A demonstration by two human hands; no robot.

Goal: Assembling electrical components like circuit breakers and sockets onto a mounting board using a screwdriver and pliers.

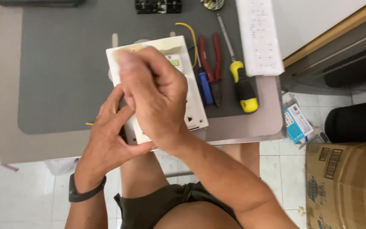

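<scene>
A white rectangular plastic switch plate [193,114] is held above the near edge of the grey table mat [60,72]. My right hand [155,95] lies over its face, fingers curled around the upper left part. My left hand [109,135] grips the plate's lower left edge from below, thumb under it. A black band sits on my left wrist. A small green-tinted part [174,62] shows on the plate near my right knuckles. A yellow wire [190,34] curves out behind the plate's top.
To the right on the mat lie a blue-handled screwdriver [205,87], red-handled pliers [214,63] and a yellow-and-black screwdriver [243,87]. A white perforated strip [258,38] lies at the mat's right edge. A cardboard box [346,186] and small blue-and-white packet [297,123] sit on the floor.
</scene>
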